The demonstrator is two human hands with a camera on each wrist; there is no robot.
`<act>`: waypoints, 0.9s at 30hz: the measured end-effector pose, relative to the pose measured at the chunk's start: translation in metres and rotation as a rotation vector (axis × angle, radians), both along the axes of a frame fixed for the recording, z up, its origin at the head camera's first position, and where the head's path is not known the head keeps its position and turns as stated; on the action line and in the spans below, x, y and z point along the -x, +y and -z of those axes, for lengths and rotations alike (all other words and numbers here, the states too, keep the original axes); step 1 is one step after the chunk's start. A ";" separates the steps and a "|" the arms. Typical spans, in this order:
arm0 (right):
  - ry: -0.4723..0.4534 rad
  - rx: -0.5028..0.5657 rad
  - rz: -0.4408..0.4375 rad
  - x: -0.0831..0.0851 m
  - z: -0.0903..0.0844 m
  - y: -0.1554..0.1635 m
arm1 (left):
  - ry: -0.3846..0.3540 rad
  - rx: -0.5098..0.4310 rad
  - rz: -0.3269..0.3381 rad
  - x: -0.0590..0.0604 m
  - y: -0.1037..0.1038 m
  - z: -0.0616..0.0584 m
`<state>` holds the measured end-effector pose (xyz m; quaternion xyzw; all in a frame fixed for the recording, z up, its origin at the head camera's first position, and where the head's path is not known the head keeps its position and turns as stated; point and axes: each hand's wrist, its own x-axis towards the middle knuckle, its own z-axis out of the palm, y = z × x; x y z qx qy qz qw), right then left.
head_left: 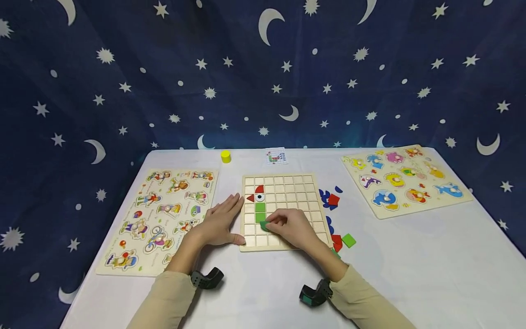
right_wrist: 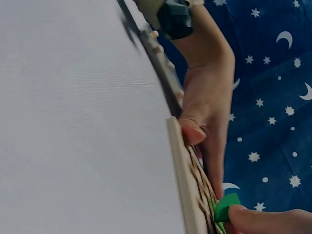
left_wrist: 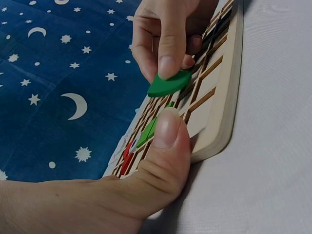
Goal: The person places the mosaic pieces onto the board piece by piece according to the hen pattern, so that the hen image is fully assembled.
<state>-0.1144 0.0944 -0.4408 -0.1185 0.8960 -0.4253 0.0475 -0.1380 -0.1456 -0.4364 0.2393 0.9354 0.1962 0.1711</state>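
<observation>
Right hand pinches a green rounded piece between thumb and fingertips, holding it over the lower left part of the wooden grid board; the left wrist view shows that piece tilted, just above the cells and not lying flat in one. Left hand lies flat and relaxed on the white table with fingers straight, its thumb pressed along the board's near left edge, gripping nothing. On the board, a column stands in the second file of cells: a red quarter-round piece at the top, an eye tile under it, a red triangle just left of the eye, then a green square below. Loose blue, red and green pieces lie scattered on the table just right of the board. A pattern card sits beyond the board's far edge, a yellow cylinder to its left. A peg puzzle of figures lies far left, a peg puzzle of animals far right.
</observation>
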 end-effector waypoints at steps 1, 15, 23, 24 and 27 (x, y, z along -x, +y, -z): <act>0.010 0.007 -0.003 0.000 0.001 -0.002 | -0.001 -0.002 -0.001 0.000 0.000 -0.001; 0.102 -0.027 0.011 -0.001 0.007 -0.007 | 0.016 -0.007 0.011 0.003 -0.001 -0.004; 0.157 -0.092 0.023 -0.003 0.012 -0.010 | 0.006 -0.018 0.008 0.000 -0.003 -0.002; 0.171 -0.105 0.028 -0.004 0.013 -0.010 | 0.007 -0.019 0.007 0.000 -0.002 -0.002; 0.204 -0.150 0.041 -0.006 0.015 -0.011 | 0.006 -0.023 0.001 -0.001 -0.001 0.002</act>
